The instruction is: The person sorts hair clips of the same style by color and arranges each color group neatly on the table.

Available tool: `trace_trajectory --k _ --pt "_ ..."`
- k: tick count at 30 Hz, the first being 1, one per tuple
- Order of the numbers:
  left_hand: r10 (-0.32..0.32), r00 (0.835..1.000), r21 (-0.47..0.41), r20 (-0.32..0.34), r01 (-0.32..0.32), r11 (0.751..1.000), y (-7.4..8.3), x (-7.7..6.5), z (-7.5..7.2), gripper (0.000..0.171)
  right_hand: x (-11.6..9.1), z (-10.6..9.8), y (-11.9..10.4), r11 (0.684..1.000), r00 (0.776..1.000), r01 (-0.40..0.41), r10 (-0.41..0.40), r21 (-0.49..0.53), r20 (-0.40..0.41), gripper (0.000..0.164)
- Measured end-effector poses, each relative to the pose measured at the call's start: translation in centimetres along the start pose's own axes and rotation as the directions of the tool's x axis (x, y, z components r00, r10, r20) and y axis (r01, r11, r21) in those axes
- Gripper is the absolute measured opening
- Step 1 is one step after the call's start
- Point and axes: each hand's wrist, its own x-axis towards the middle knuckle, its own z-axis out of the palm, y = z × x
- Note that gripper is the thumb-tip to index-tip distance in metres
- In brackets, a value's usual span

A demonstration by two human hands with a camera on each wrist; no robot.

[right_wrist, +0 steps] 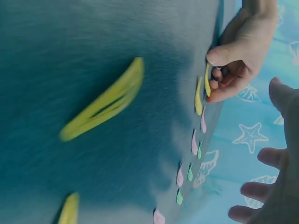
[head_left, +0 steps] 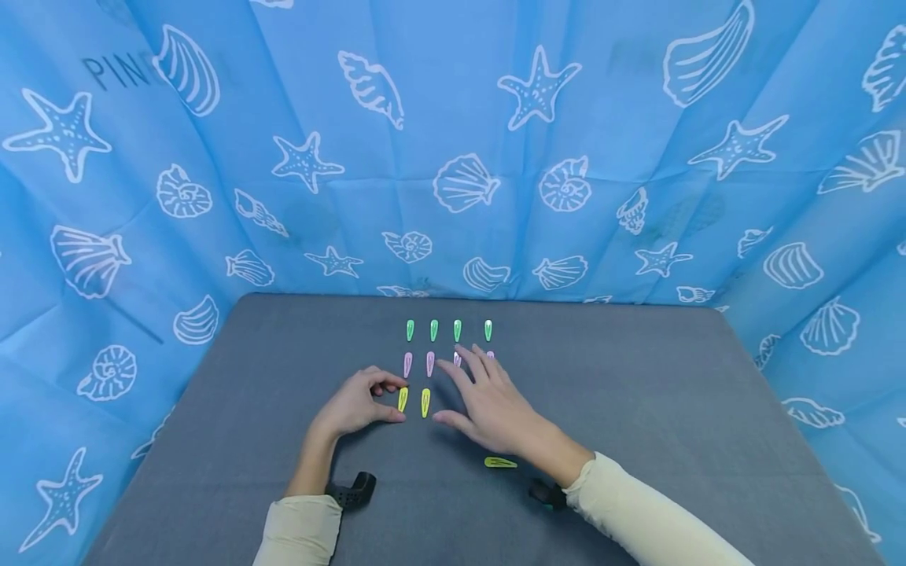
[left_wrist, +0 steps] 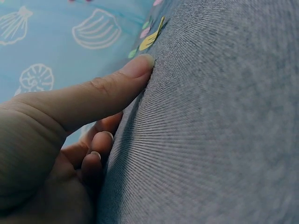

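My left hand (head_left: 359, 402) holds a yellow hair clip (head_left: 403, 399) lengthwise between thumb and index finger, at the left end of a row. Beside it lies a second yellow clip (head_left: 425, 403). My right hand (head_left: 494, 402) hovers just to the right, fingers spread, holding nothing and partly covering the pink clips. In the right wrist view, a loose yellow clip (right_wrist: 103, 101) lies under that hand, with part of another yellow clip (right_wrist: 69, 210) at the bottom edge. The left wrist view shows the left thumb (left_wrist: 138, 67) touching the cloth; the index fingertip is hidden.
Behind the yellow clips runs a row of pink hair clips (head_left: 430, 364), and farther back a row of several green clips (head_left: 434, 330). All lie on a grey cloth-covered table (head_left: 637, 377). A blue shell-patterned curtain (head_left: 439, 118) hangs along the back and sides.
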Motion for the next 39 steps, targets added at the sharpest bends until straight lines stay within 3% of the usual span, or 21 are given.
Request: trace_trajectory --k 10,19,27,32,39 --pt "-0.013 1.0 -0.012 0.001 0.013 1.0 -0.2 0.0 0.1 0.048 -4.2 0.2 2.0 0.995 0.999 0.046 -0.045 -0.09 0.003 0.086" --pt "-0.016 1.0 -0.021 0.01 0.016 1.0 -0.1 -0.1 0.1 0.047 -7.1 0.3 3.7 0.999 0.999 0.034 -0.033 -0.035 0.033 0.092" --pt "-0.025 1.0 -0.024 0.004 0.025 0.999 0.1 0.0 0.2 0.048 -8.1 0.0 4.7 1.0 0.996 0.024 -0.024 0.007 0.082 0.097" --pt "-0.04 0.999 -0.02 -0.004 0.04 0.999 0.2 -0.1 0.3 0.048 -8.4 0.1 4.7 0.998 0.994 0.066 -0.066 0.011 0.085 0.083" --pt "-0.048 0.999 -0.018 -0.005 0.047 0.999 0.4 -0.2 0.4 0.048 -8.4 -0.1 4.2 0.993 0.987 0.119 -0.121 0.027 0.106 0.046"
